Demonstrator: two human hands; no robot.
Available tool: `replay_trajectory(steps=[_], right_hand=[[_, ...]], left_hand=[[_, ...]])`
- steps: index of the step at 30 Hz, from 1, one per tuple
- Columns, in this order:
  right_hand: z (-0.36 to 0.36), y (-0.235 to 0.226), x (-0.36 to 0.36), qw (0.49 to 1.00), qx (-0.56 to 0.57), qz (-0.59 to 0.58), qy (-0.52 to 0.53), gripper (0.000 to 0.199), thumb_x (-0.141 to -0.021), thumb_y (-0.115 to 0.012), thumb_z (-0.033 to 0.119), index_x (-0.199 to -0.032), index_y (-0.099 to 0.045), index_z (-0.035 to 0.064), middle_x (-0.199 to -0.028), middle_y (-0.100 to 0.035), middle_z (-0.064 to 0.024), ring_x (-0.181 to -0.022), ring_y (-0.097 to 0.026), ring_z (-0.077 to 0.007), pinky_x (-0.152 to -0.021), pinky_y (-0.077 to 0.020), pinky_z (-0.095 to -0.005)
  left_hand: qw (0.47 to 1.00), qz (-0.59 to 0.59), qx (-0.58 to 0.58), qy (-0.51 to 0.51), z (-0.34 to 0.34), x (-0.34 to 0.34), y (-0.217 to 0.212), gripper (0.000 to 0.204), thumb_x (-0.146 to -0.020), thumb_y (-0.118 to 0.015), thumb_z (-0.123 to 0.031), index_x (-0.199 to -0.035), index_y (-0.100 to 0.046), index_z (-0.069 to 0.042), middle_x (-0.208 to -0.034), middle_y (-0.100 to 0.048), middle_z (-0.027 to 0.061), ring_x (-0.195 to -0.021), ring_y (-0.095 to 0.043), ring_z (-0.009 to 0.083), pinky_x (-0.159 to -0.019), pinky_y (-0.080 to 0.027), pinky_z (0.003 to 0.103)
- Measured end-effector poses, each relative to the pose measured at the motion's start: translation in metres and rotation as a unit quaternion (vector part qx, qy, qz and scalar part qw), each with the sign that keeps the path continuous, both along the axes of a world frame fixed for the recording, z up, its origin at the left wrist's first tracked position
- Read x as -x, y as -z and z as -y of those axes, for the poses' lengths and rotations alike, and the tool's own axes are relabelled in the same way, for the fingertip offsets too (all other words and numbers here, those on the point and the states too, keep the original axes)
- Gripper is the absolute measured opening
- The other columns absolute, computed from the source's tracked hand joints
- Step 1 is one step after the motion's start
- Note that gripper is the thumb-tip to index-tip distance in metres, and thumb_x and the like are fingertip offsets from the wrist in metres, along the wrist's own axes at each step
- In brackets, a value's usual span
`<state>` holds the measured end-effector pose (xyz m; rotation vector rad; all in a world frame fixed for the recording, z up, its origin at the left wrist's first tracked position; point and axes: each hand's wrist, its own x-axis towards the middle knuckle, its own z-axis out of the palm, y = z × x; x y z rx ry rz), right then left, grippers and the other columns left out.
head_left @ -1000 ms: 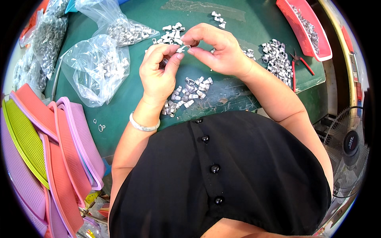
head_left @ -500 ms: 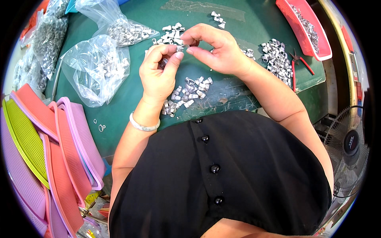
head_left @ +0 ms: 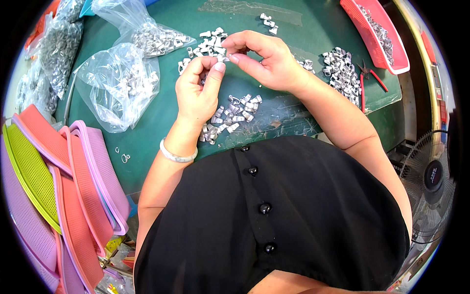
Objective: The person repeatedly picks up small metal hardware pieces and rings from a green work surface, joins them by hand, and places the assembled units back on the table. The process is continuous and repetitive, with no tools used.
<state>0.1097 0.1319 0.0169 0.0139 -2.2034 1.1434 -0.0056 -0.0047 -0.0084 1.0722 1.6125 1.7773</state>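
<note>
Over the green tabletop [head_left: 176, 14] my two hands meet, fingertips almost touching. My left hand [head_left: 198, 93], with a pale bangle [head_left: 177, 156] on its wrist, pinches a small silvery metal piece [head_left: 225, 59] between thumb and forefinger. My right hand [head_left: 274, 63] has thumb and fingertips closed at the other side of that piece; fingers partly hide what they grip. Just beyond lies a pile of small metal fittings [head_left: 211, 45]. Nearer my body, below the hands, is another heap of similar fittings [head_left: 239, 110].
Clear plastic bags of fittings [head_left: 122, 88] lie at the left. Colourful perforated baskets [head_left: 83, 186] are stacked at lower left. On the right are a large fitting pile [head_left: 340, 73], red-handled pliers [head_left: 363, 90], a pink basket [head_left: 401, 63] of metal parts and a fan [head_left: 426, 181].
My left hand has shifted slightly right and its fingers are curled differently round the small piece. The right hand has barely moved. The heaps look the same.
</note>
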Motion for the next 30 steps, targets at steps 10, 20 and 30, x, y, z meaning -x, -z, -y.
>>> replay_trajectory(steps=[10, 20, 30], right_hand=[[0.0000, 0.0013, -0.0010, 0.998, 0.064, 0.019, -0.018, 0.023, -0.084, -0.056, -0.001, -0.107, -0.055, -0.0018, -0.085, -0.060, -0.0038, -0.079, -0.056, -0.0090, -0.071, -0.0471, -0.0236], [-0.0002, 0.0039, -0.0011, 0.993, 0.112, 0.039, -0.027, 0.023, -0.086, -0.055, 0.000, -0.109, -0.055, -0.0010, -0.085, -0.059, -0.0016, -0.078, -0.054, -0.0060, -0.069, -0.0448, -0.0212], [-0.0005, 0.0054, -0.0003, 0.992, 0.118, 0.040, -0.018, 0.020, -0.085, -0.057, 0.004, -0.105, -0.057, 0.0003, -0.083, -0.062, -0.0054, -0.079, -0.059, -0.0108, -0.071, -0.0477, -0.0245]], left_hand=[[0.999, 0.037, 0.003, 0.003, -0.0013, -0.0018, -0.0015, 0.010, -0.085, -0.061, -0.007, -0.090, -0.059, 0.001, -0.077, -0.057, -0.0027, -0.066, -0.048, 0.0024, -0.060, -0.040, 0.017], [0.998, 0.045, 0.018, 0.033, -0.0008, -0.0009, 0.0003, 0.010, -0.089, -0.056, -0.014, -0.091, -0.058, -0.004, -0.072, -0.056, -0.0026, -0.057, -0.044, 0.0025, -0.050, -0.034, 0.016], [0.998, 0.041, 0.023, 0.037, -0.0005, -0.0011, -0.0006, 0.011, -0.090, -0.055, -0.015, -0.091, -0.058, -0.004, -0.072, -0.056, -0.0025, -0.056, -0.044, 0.0023, -0.050, -0.033, 0.015]])
